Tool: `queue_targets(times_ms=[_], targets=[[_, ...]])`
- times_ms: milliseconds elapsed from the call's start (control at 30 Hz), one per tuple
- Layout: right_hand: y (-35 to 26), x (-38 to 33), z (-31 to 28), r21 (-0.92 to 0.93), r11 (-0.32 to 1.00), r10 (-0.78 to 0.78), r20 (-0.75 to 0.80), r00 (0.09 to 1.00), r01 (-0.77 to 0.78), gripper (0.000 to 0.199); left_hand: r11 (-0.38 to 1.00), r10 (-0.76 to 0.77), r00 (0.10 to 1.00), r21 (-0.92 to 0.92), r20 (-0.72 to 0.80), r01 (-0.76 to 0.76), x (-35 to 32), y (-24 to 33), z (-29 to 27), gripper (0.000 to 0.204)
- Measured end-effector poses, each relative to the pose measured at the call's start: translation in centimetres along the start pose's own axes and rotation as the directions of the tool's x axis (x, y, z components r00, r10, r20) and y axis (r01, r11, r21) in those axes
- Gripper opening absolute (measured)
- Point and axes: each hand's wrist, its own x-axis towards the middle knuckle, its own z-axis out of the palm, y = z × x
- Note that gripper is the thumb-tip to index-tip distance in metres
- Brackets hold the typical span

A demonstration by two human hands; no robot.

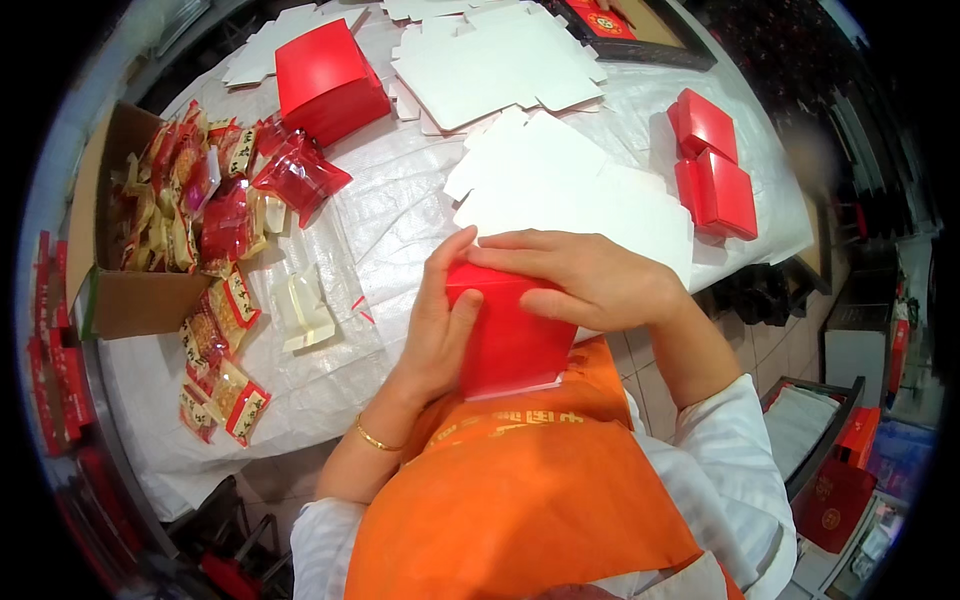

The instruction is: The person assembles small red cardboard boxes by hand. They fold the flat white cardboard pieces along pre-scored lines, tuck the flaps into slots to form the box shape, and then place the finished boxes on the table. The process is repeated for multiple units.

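Note:
A glossy red paper box is held upright against my orange apron at the table's near edge. My left hand wraps its left side, thumb on the near face and fingers reaching up to the top. From the right, my right hand lies across the top with its thumb bent over the near edge. The box's far side and much of its top are hidden by my fingers. White flat box blanks lie just beyond my hands.
On the left, a cardboard carton lies on its side, spilling several wrapped snacks. A cream packet lies nearer. Red boxes stand far left, and two smaller red boxes at right. More white blanks and a dark-framed tray are farther back.

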Motion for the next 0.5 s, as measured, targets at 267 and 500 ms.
queue_targets(times_ms=[267, 500], targets=[[-1.2, 0.0, 0.3, -0.114, 0.989, 0.099, 0.042, 0.994, -0.094, 0.058, 0.997, 0.074, 0.997, 0.029, 0.0, -0.074, 0.0, -1.5, 0.4, 0.052], [3.5, -0.3, -2.8, 0.184, 0.967, 0.197, -0.09, 0.976, -0.178, 0.056, 0.991, 0.129, 0.966, 0.066, -0.226, -0.117, 0.4, -0.8, -0.4, 0.076]])
